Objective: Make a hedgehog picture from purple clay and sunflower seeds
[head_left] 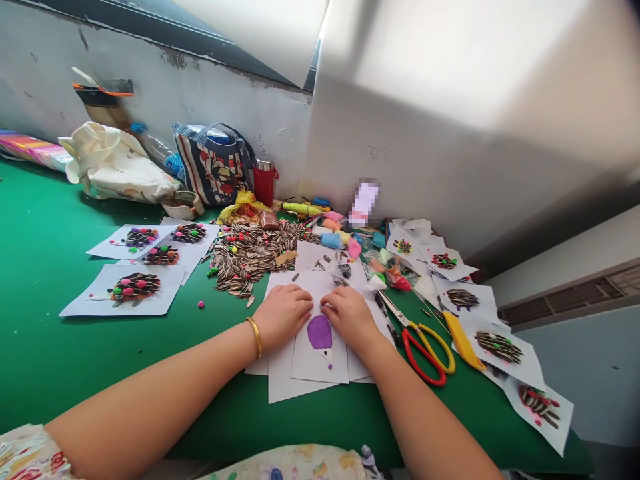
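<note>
Both hands rest at the top of a small white sheet (305, 365), just beyond a flat purple clay shape (320, 332). A white pointed head with dark dots adjoins the purple, toward me. My left hand (286, 313), with a gold bangle (255, 338) on the wrist, has its fingers curled together at the sheet. Opposite it, my right hand (351, 319) has thumb and fingers drawn together near the purple edge. Whatever lies between the fingertips of either hand is hidden or too small to name. More white sheets (285, 390) lie underneath.
Loose striped sunflower seeds (260, 250) lie in a pile beyond my hands. Scissors (423, 343) and a yellow-handled knife (463, 340) lie to the right. Seed-covered hedgehog pictures (133, 293) flank both sides. Coloured clay (331, 241), bags (215, 163) and a red flask (264, 183) stand toward the wall.
</note>
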Action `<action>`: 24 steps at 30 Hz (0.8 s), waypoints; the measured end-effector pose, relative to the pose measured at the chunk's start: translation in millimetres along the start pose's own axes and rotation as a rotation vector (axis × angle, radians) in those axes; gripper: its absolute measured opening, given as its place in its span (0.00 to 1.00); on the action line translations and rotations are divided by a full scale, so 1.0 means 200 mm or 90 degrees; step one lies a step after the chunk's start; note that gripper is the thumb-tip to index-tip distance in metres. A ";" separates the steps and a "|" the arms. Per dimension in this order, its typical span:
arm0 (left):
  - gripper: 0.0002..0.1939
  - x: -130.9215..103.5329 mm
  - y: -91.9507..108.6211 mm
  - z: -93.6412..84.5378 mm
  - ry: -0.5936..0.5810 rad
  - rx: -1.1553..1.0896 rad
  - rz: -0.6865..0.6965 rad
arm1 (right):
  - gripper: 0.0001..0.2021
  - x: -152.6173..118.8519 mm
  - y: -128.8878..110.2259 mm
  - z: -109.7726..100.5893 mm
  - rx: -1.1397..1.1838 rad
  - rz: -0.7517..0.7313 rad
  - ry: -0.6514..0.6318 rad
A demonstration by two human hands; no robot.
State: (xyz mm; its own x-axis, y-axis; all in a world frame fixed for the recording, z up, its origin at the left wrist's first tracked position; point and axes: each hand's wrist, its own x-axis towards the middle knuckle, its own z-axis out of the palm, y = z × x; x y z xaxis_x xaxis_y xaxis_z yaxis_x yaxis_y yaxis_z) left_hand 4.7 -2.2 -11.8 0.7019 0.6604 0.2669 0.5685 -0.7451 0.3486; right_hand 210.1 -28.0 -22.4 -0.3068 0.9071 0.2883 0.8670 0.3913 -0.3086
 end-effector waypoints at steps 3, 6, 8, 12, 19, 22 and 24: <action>0.08 0.00 0.00 0.00 -0.003 0.005 -0.004 | 0.03 0.03 0.00 0.02 0.012 0.019 0.001; 0.09 0.00 0.01 0.00 -0.007 0.011 -0.005 | 0.02 0.03 -0.01 0.03 0.018 0.018 0.000; 0.09 0.00 0.01 0.00 -0.002 0.007 -0.006 | 0.01 0.03 0.00 0.02 0.018 0.019 0.008; 0.09 0.00 0.00 0.00 0.008 -0.002 -0.002 | 0.02 0.02 0.02 0.01 0.009 0.035 0.024; 0.09 0.00 0.00 0.01 0.010 -0.012 -0.003 | 0.10 -0.05 0.06 -0.06 -0.038 -0.035 -0.023; 0.09 0.00 0.00 0.01 0.005 -0.004 -0.004 | 0.15 -0.06 0.04 -0.08 -0.068 -0.036 -0.040; 0.10 0.00 0.00 0.01 -0.001 0.008 -0.005 | 0.20 -0.06 0.04 -0.08 -0.080 -0.030 -0.048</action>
State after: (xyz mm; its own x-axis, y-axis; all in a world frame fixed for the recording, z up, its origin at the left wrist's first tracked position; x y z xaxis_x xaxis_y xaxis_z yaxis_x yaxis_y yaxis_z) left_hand 5.2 -2.5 -13.4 0.6977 0.6666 0.2624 0.5801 -0.7406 0.3390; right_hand 225.8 -37.9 -13.7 -0.3728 0.8990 0.2297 0.8918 0.4155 -0.1791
